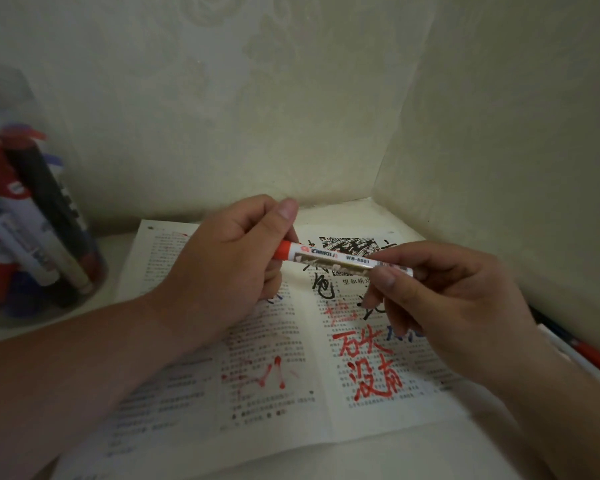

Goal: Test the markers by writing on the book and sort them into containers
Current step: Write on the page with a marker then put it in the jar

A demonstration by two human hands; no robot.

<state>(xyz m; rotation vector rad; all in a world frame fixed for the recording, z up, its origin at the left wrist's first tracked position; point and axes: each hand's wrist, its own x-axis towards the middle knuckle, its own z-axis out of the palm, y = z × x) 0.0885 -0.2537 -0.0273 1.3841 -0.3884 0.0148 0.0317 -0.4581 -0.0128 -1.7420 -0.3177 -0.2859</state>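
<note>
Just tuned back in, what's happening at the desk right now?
A person holds a red marker over the open book, left hand gripping its red end, right hand pinching the barrel. The pages already carry red, black and blue scribbles. A clear jar at left is stocked with markers; loose markers lie at the right edge.

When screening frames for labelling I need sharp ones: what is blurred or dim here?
Head view: light is dim and yellowish; the jar of markers at far left is blurred; the marker held by the left hand and right hand shows a readable label; red writing on the book is sharp centrally, its near-left print soft.
</note>
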